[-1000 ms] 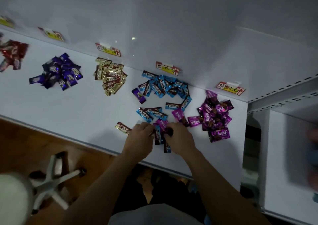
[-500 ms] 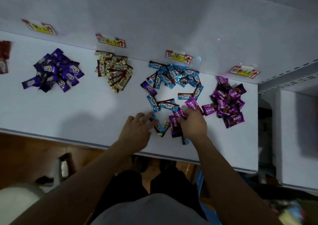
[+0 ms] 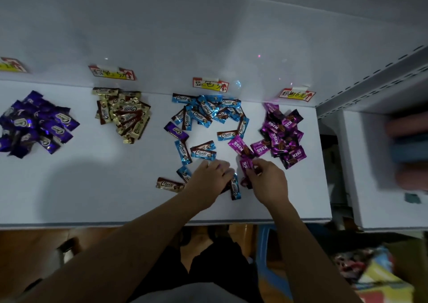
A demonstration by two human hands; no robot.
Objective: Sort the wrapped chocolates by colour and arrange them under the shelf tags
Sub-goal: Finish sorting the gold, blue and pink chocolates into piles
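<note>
Wrapped chocolates lie in colour piles on the white shelf [image 3: 92,198]: purple [image 3: 37,124], gold [image 3: 125,115], blue [image 3: 208,112] and pink [image 3: 282,133], each under a paper tag. Loose pieces are scattered in front of the blue pile. My right hand [image 3: 266,182] pinches a pink chocolate [image 3: 246,163] beside two other loose pink ones [image 3: 238,145]. My left hand [image 3: 208,182] rests with spread fingers on the loose pieces, over a blue chocolate [image 3: 235,186]. A gold chocolate [image 3: 169,184] lies just left of that hand.
One stray purple chocolate [image 3: 177,131] lies at the left side of the blue pile. Tags [image 3: 210,84] hang on the back wall. The shelf ends at a grey upright [image 3: 328,122] on the right. A blue stool [image 3: 266,256] stands below by my legs.
My right hand has picked a pink chocolate out of the loose pieces and lifted it toward the pink pile. My left hand has shifted right onto the loose pieces, uncovering the gold chocolate.
</note>
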